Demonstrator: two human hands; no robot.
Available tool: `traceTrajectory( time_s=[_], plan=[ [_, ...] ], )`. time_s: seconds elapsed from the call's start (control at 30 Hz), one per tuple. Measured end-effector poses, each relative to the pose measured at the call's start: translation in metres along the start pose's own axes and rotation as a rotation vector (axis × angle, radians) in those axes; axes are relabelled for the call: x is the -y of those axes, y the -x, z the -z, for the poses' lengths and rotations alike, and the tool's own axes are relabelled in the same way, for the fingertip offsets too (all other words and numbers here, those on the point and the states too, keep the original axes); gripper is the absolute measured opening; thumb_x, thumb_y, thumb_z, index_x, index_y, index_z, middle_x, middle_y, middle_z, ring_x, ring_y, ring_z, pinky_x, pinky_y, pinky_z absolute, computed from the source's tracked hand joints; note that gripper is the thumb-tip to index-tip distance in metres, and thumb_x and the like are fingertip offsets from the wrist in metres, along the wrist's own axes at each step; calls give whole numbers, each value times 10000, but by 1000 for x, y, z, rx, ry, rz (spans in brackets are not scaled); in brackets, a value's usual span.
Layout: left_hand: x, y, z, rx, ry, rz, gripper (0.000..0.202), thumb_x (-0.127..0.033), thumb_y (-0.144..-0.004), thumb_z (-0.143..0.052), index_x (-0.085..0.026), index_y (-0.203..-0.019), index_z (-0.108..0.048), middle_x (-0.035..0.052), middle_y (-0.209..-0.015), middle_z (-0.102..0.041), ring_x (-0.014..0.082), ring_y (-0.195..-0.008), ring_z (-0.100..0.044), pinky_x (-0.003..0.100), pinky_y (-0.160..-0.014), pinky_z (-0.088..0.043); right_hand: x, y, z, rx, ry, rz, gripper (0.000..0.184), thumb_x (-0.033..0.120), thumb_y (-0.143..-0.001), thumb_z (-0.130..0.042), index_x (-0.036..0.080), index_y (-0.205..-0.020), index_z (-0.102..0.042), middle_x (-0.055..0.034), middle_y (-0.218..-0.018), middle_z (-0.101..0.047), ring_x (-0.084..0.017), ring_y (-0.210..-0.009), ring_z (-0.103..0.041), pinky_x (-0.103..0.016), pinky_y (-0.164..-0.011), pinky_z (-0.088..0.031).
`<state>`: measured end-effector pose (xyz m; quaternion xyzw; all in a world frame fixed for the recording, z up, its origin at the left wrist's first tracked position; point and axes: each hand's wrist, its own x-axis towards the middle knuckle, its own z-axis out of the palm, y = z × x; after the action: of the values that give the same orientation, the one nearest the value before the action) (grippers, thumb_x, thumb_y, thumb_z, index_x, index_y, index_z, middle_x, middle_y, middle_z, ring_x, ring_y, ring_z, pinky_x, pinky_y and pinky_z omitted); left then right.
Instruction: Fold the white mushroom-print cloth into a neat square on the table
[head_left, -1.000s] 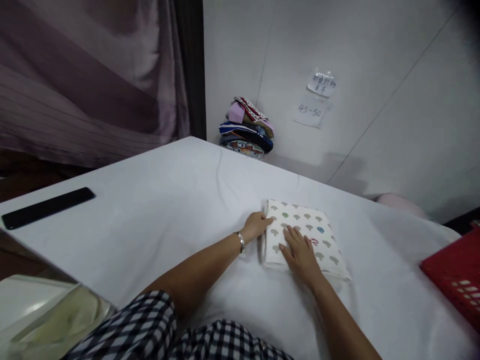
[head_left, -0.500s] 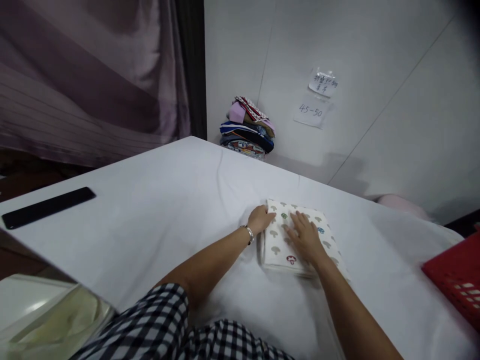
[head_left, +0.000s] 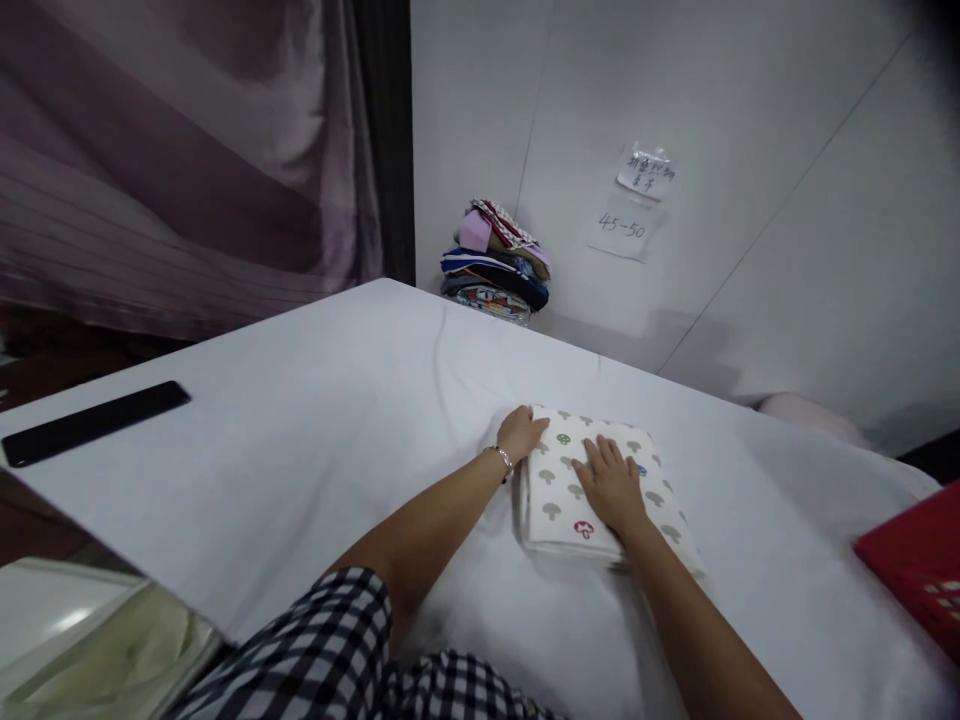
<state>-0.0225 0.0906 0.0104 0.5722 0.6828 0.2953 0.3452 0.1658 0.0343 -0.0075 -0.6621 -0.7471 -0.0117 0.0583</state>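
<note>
A folded white cloth printed with small mushrooms (head_left: 559, 500) lies on the white-covered table (head_left: 315, 420). My right hand (head_left: 611, 485) rests flat on top of the cloth, fingers stretched out and a little apart. My left hand (head_left: 521, 432) touches the cloth's far left corner; its fingers curl at the edge. A thin bracelet sits on my left wrist. Both forearms reach in from the bottom of the view, over a black-and-white checked garment.
A pile of folded colourful clothes (head_left: 496, 262) sits at the table's far edge against the wall. A long black flat object (head_left: 94, 422) lies at the left edge. A red basket (head_left: 919, 565) stands at the right. Paper notes (head_left: 634, 200) hang on the wall.
My right hand slid from the cloth's near part toward its middle. My left hand shifted slightly along the far left corner. The cloth stays in place.
</note>
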Motion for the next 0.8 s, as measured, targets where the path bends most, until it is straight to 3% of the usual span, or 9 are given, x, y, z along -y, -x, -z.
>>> traceTrajectory(
  time_s=[0.17, 0.27, 0.37, 0.5, 0.63, 0.8],
  plan=[
    [5, -6, -1, 1, -19, 25, 238, -368, -802, -505, -148, -860, -575, 112, -950, -653, 222, -860, -589, 273, -677, -385, -1, 1, 3, 0, -44, 31, 495, 459, -927, -277, 270, -1377, -363, -38, -1486, -281, -219, -1365, -220, -515, -1070, -180],
    [5, -5, 4, 22, -24, 23, 257, -397, -777, -549, -147, -825, -587, 100, -909, -659, 216, -827, -593, 266, -661, -386, 0, 2, 11, 14, -76, 20, 494, 449, -923, -296, 251, -1367, -383, -60, -1475, -303, -234, -1362, -228, -529, -1064, -183],
    [6, 6, 11, 39, -25, -1, 355, -507, -782, -527, -157, -768, -586, 69, -827, -655, 200, -762, -584, 262, -629, -377, 8, 12, 22, 76, -173, 30, 516, 464, -922, -289, 221, -1365, -394, -86, -1465, -319, -254, -1362, -234, -532, -1063, -189],
    [14, 34, 16, 120, 45, -47, 430, -588, -758, -516, -165, -696, -563, 11, -681, -600, 151, -640, -532, 243, -553, -349, 32, 46, 29, 145, -272, 224, 520, 474, -927, -275, 229, -1372, -386, -76, -1469, -314, -240, -1369, -226, -512, -1074, -197],
    [25, 57, 14, 207, 56, -97, 377, -537, -700, -599, -172, -638, -529, -34, -582, -523, 120, -566, -465, 232, -503, -315, 56, 78, 25, 59, -214, 355, 510, 420, -923, -328, 189, -1372, -389, -88, -1469, -306, -243, -1370, -223, -495, -1084, -196],
    [34, 64, 10, 169, 94, -58, 220, -361, -759, -531, -176, -643, -508, -37, -590, -521, 114, -579, -479, 222, -525, -346, 75, 96, 10, -104, -108, 447, 520, 345, -891, -421, 126, -1362, -400, -114, -1463, -309, -260, -1358, -248, -475, -1095, -190]
  ],
)
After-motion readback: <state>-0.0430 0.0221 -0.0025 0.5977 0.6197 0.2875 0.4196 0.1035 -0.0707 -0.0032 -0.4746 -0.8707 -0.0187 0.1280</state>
